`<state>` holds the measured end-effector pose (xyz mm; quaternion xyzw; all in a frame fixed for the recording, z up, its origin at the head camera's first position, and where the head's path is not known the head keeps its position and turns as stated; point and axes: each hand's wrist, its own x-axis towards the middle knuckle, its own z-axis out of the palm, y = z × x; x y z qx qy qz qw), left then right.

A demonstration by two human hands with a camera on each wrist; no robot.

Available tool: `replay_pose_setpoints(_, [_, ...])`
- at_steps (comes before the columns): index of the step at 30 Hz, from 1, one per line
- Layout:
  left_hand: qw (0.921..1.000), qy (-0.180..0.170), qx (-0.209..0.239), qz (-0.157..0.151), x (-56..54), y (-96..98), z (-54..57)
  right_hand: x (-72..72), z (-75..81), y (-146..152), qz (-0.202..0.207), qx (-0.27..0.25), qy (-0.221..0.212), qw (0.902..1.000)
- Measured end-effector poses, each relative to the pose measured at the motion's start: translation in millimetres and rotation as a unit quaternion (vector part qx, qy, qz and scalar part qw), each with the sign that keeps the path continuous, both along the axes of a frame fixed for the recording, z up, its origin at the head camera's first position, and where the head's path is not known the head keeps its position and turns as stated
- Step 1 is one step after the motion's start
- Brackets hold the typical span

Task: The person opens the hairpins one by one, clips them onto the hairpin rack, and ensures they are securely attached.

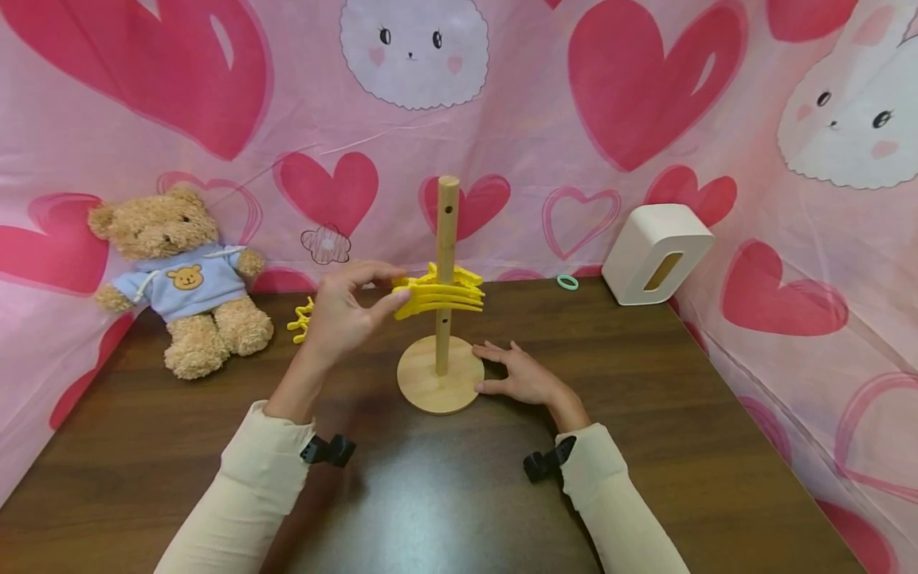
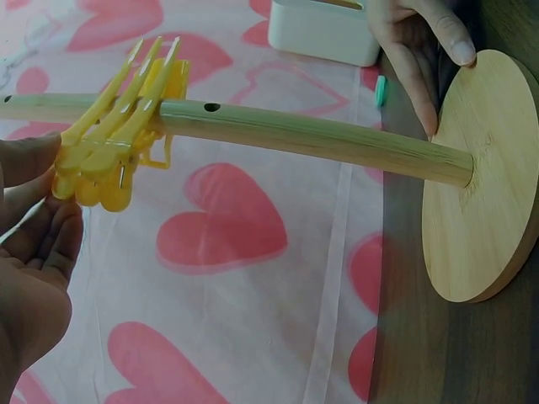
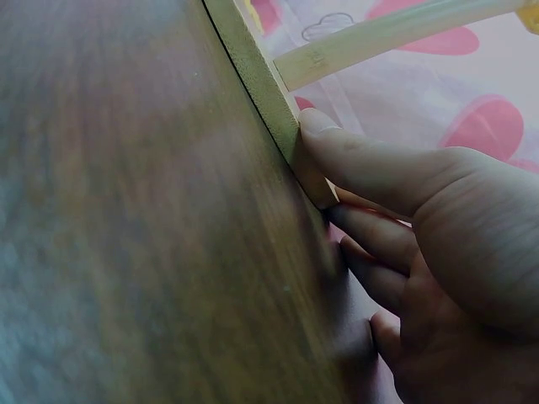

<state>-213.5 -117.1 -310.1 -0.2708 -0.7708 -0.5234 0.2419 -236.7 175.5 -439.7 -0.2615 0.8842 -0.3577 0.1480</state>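
Your left hand (image 1: pixel 343 309) pinches the yellow hair clip (image 1: pixel 430 300) between thumb and fingers, apparently holding it spread around the wooden post (image 1: pixel 447 231), while your right hand (image 1: pixel 527 376), fingers loosely extended, touches the round base (image 1: pixel 428 392), likely steadying it.

A teddy bear (image 1: pixel 190 283) in a light-blue top sits at the left of the dark bench (image 1: pixel 688 446), before a pink cloth (image 1: pixel 531 119) printed with hearts and animal faces. Toward the right stands a white slotted box (image 1: pixel 629 255), a mint-green ring (image 1: pixel 569 288) near it.
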Motion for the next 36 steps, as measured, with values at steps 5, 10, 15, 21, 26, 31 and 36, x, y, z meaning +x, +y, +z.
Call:
replay_pose_setpoints(5, [0.9999,-0.007,-0.005,-0.015,0.7,-0.8,-0.1,0.1,1.4,0.2,0.003,-0.004,0.004,1.0])
replay_pose_setpoints(10, [0.9993,-0.029,0.0,-0.023,0.9,-2.3,-2.0,0.5,1.5,0.0,0.001,-0.001,0.0,1.0])
replay_pose_setpoints(15, [0.9988,-0.04,0.008,-0.029,0.1,-3.1,-4.4,0.7,1.1,-0.6,0.002,0.0,0.001,1.0])
replay_pose_setpoints(21, [0.9986,-0.038,0.01,-0.035,-0.5,-3.4,-5.1,1.1,1.0,-0.8,0.001,-0.002,0.001,1.0])
replay_pose_setpoints(26, [0.9981,-0.045,0.013,-0.041,0.8,-5.4,-5.3,0.4,-0.5,-1.0,0.002,0.0,0.003,1.0])
replay_pose_setpoints(31, [0.997,-0.052,0.037,-0.044,2.9,-10.6,-6.0,0.0,-0.7,-0.8,0.002,0.001,0.003,1.0])
replay_pose_setpoints(36, [0.9974,-0.048,0.044,-0.029,2.0,-21.6,-7.4,0.1,0.1,-0.8,0.001,0.002,0.003,1.0])
